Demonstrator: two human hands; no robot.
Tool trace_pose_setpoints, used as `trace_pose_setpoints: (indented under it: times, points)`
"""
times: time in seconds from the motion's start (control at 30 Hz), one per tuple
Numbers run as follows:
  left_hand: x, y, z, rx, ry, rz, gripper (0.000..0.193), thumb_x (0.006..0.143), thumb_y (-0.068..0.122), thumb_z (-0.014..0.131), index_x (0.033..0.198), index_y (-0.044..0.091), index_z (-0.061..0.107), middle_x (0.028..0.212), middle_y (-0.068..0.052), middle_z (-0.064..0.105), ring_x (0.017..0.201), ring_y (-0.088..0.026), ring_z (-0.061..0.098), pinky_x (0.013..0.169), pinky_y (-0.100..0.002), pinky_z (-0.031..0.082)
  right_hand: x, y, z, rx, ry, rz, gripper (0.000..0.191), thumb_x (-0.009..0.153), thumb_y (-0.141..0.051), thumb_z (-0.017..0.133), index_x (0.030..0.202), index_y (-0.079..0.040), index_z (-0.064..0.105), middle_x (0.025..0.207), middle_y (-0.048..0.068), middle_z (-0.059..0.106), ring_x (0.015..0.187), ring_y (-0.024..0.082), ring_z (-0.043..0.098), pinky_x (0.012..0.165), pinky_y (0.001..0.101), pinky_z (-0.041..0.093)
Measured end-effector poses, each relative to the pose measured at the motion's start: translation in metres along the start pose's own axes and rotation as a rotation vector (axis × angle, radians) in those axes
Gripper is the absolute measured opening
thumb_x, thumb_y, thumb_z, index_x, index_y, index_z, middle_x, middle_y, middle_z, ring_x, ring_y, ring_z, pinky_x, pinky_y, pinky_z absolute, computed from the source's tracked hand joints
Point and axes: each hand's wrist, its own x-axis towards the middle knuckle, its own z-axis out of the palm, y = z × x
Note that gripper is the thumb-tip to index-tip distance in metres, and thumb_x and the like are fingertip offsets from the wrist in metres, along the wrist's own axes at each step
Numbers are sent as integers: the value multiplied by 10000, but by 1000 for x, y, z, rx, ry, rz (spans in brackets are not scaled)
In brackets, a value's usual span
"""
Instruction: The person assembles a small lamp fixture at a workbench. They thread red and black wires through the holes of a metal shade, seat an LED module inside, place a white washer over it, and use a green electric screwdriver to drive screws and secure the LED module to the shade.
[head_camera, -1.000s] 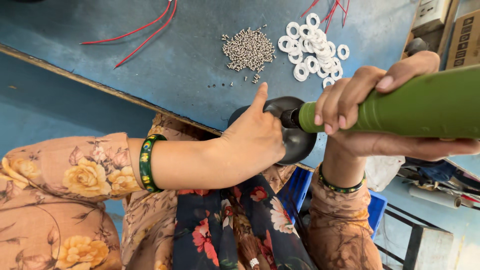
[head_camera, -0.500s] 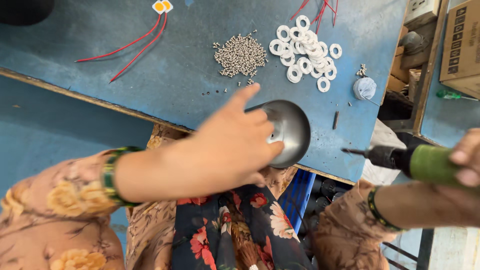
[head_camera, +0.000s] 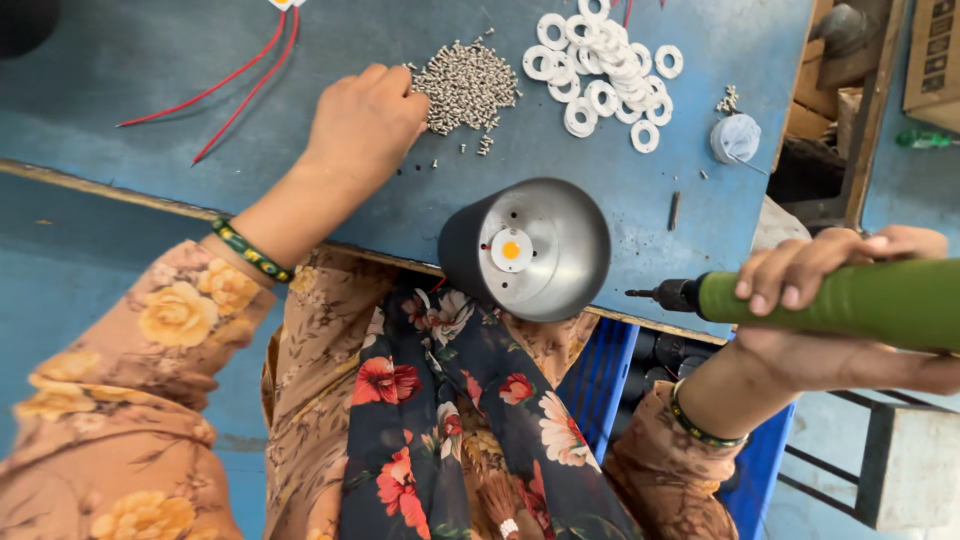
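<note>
the lamp housing (head_camera: 525, 250) looks like brushed metal inside, matt dark outside. the small screws (head_camera: 465, 85) are shiny metal; the rings (head_camera: 600, 70) beyond them smooth white plastic. the electric screwdriver (head_camera: 840, 300) has a matt green grip. the table (head_camera: 150, 150) is scuffed blue paint.

Left hand (head_camera: 365, 118) hides its fingertips; green screwdriver (head_camera: 840, 300) runs off the right edge

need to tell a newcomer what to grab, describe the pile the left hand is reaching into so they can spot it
On the blue worktable, look by its far edge, just beyond the left hand. There lies a heap of small silvery screws. Unlike the white plastic rings piled to its right, these are tiny, metallic and grey.
</note>
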Motion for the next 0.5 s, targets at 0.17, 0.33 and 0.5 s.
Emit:
trace_pose_setpoints:
  times: [0.17, 0.33, 0.5]
  points:
    - [2, -2, -1, 65, 7, 64, 121, 811, 180, 755, 848, 129, 652, 911, -28, 614, 888, -222, 649, 714, -362, 525, 1, 4, 10, -8, -63, 36, 958, 826, -948, 344, 1174, -72, 514, 628, 124, 568, 482, 214, 534, 471, 387, 478]
    - [15, 4, -13, 118, -20, 80, 172, 746, 214, 765, 815, 132, 631, 854, -28, 604, 843, -219, 645, 696, -357, 503, 15, 4, 18, 190, -257, 40, 847, 849, -836, 345, 1199, -93, 551, 677, 72, 630, 520, 173, 620, 489, 353, 543]
    - [12, 17, -74, -625, -26, 52, 143, 949, 210, 781, 995, 134, 669, 993, 4, 662, 952, -168, 672, 836, -377, 490, 15, -38, 24, 349, -429, -49, 600, 908, -633, 386, 1127, -107, 573, 721, 29, 626, 608, 132, 635, 587, 320, 561]
